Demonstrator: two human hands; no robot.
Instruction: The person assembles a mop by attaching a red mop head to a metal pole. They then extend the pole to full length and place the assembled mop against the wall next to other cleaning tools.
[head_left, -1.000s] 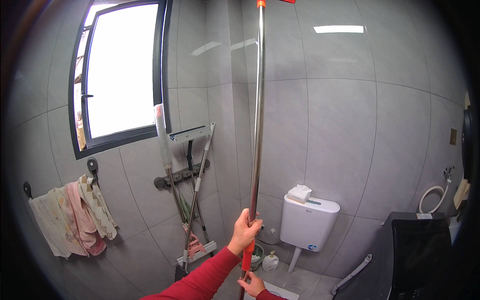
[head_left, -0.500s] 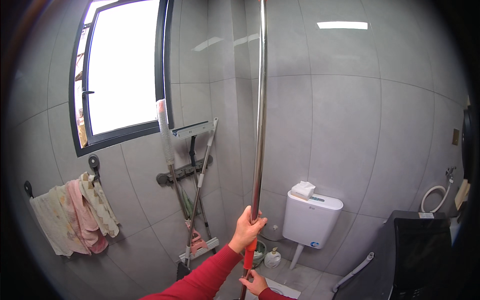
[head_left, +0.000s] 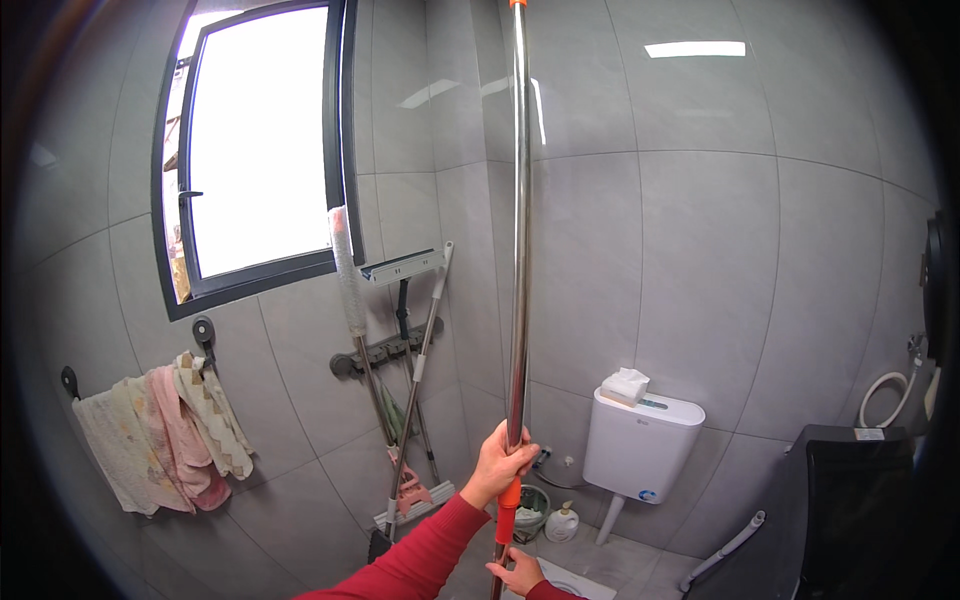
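Note:
A long shiny metal pole (head_left: 521,250) stands almost upright in front of me, with an orange end at the top edge of the view and an orange-red sleeve (head_left: 507,515) low on it. My left hand (head_left: 500,464) is closed around the metal just above that sleeve. Below the sleeve, the thumb and fingers of my right hand (head_left: 520,573) are on the lower part of the pole. The pole's bottom end lies outside the view.
Mops (head_left: 403,400) hang from a wall rack (head_left: 385,350) on the left, beneath an open window (head_left: 265,150). Towels (head_left: 165,440) hang farther left. A white cistern (head_left: 640,450) with tissues (head_left: 625,384) is ahead; a bin (head_left: 537,505) and white bottle (head_left: 562,523) are below. A black appliance (head_left: 850,510) stands right.
The view has turned slightly left, so the room appears shifted right. The pole leans a little less, and its orange top end shows more. Both hands keep their places on it.

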